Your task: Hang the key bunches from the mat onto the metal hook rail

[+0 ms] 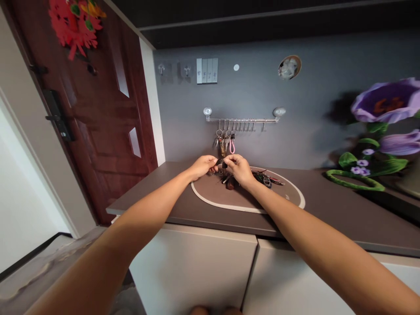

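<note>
1. The person's left hand [204, 167], seen from above, pinches one side of a small dark item [220, 162] between thumb and fingertips.
2. The right hand [241, 169] pinches the other side in the same way, with the thumb and fingers drawn together.
3. The small dark item sits in the narrow gap between the two sets of fingertips, to the right of the left hand and to the left of the right hand. It is too small and dark to make out exactly.
4. Just below and between the hands, a brown fob [230, 183] lies on a rounded brown mat [213, 197] with a pale border.
5. Beside the right hand, partly behind its wrist, a tangle of keys and rings [267, 179] rests on the mat.
6. Behind and just above the hands, bunches of keys [222, 146], one with a pink loop [232, 145], hang from a clear hook rail [243, 120] on the grey wall.
7. The mat lies on a dark countertop [328, 214]. Farther out, a reddish-brown door [88, 109] stands at the left, and large purple flowers [382, 109] at the right.
</note>
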